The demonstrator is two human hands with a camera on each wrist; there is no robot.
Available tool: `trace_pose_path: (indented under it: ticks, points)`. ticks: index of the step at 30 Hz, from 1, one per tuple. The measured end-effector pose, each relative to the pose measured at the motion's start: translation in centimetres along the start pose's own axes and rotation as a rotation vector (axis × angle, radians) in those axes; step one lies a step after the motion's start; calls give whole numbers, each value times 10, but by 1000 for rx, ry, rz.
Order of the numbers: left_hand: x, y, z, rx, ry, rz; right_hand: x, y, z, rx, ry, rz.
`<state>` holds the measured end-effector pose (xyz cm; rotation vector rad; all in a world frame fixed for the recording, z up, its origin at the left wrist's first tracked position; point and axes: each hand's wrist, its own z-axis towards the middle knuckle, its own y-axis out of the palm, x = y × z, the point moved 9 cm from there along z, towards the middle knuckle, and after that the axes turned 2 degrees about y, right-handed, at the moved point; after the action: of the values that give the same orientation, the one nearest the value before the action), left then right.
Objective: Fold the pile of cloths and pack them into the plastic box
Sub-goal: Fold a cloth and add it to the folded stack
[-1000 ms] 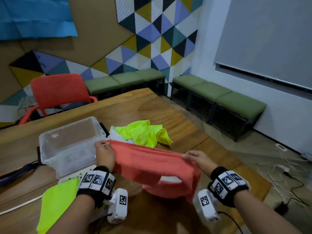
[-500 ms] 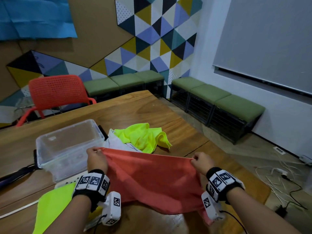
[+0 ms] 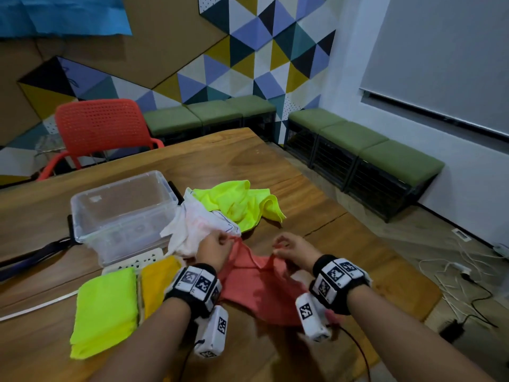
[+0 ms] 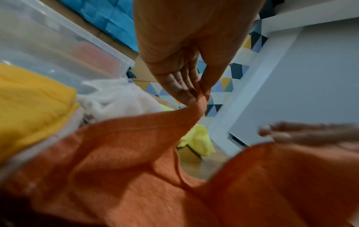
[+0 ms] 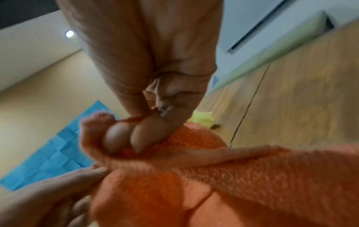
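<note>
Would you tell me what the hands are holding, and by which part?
Both hold the orange cloth: left hand and right hand each pinch a corner of it.

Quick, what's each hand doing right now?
Left hand: pinches a corner of the orange cloth.
Right hand: pinches another corner of it.

Orange cloth (image 3: 256, 288), seemingly half-folded, pinched aloft

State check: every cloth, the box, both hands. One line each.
orange cloth: held by two corners, sagging onto the table
left hand: pinches one corner
right hand: pinches the other corner
plastic box: open, no cloth inside
green folded cloth: folded, on table
yellow folded cloth: folded, beside it
white cloth: crumpled
neon crumpled cloth: unfolded
</note>
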<state>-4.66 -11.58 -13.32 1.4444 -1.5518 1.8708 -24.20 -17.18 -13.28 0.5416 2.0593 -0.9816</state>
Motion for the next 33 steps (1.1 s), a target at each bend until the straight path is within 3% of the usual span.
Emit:
trace_pose_path:
  ticks: [2,4,6,9,11,18,24,26,28,30,33]
  points:
    - [15,11,-12,-25,27,-28,-14,22,-2,-85,7,186]
    - [25,12,-20,-22,78,-52,-24,32,-3,-129,-19,207]
    - [29,10,-25,-24,140,-34,-35,33,-6,-97,-101,64]
    - [30,8,-32,-67,166,-81,-49,23,-12,60,-251,-248]
    - [27,6,-36,-68,172,-134,-53,18,-15,125,-296,-286]
    - [27,21,-57,-180,180,-379,-38,17,-9,128,-221,-99]
    - [32,12,-57,-72,285,-177,-36,21,-12,112,-195,-15]
    - [35,7,-55,-60,301,-183,-38,19,-15,123,-186,-125]
    - [37,-2,-53,-23,305,-163,-32,16,-17,121,-130,-432]
    - [36,-18,-46,36,300,-120,-11,6,-18,102,3,-781]
    - [35,-37,-35,75,324,-53,25,-13,-24,65,245,-956]
